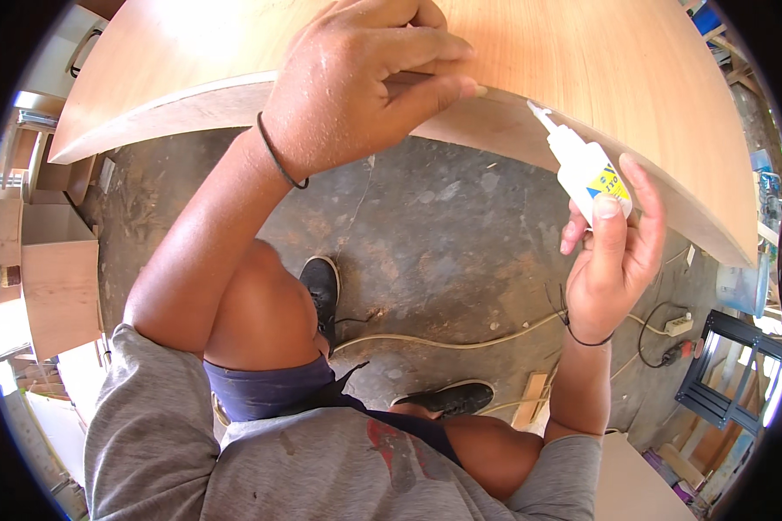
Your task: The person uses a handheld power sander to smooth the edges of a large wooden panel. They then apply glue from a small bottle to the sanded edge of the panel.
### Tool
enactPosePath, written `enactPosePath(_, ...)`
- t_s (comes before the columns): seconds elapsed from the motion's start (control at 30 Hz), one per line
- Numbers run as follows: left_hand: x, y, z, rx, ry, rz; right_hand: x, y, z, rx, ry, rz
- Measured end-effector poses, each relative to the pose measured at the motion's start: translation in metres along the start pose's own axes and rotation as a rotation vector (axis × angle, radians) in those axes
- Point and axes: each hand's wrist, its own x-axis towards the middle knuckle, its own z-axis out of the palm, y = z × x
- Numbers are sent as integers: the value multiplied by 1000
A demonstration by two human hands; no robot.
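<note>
**Glue bottle at the edge of a wooden board**

A small white glue bottle [585, 171] sits at the centre right of the frame, its thin nozzle tilted up and to the left so that the tip meets the pale edge of a large wooden board [582, 78]. The right hand [613, 252] is closed around the lower part of the bottle, thumb pressed on its front and fingers curled behind it. A dark band circles that wrist.

The board fills the top of the frame, its light brown face bending with the lens and its cut edge running from upper left down to the right. At top centre the left hand [356, 87] grips this edge, fingers bent tight over a narrow strip of edging [408, 80] and holding it against the board. A dark band sits on that wrist too.

Below the board lies a stained concrete floor [443, 226], with two black shoes [321, 291] near the middle and a pale cable [460, 341] trailing right to a white socket block [679, 325]. Wooden cabinets [56, 286] stand at the left edge.
</note>
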Motion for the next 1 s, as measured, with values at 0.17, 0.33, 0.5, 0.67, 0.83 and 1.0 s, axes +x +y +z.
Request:
enactPosePath(0.17,-1,-3,0,-10,11,22,-1,-10,0,309,-10,330)
enactPosePath(0.33,-1,-1,-2,-8,-24,-9,-4,-17,13,377,59,428)
enactPosePath(0.5,-1,-2,-3,-18,-19,-11,-4,-14,12,212,41,346)
enactPosePath(0.67,-3,-3,-1,-9,7,37,-6,-2,7,-82,18,94)
enactPosePath(0.83,-2,0,-2,15,-25,-17,-1,-3,1,-345,34,-143)
enactPosePath(1.0,-3,-1,-1,4,-22,-16,0,-11,1,-544,12,-238)
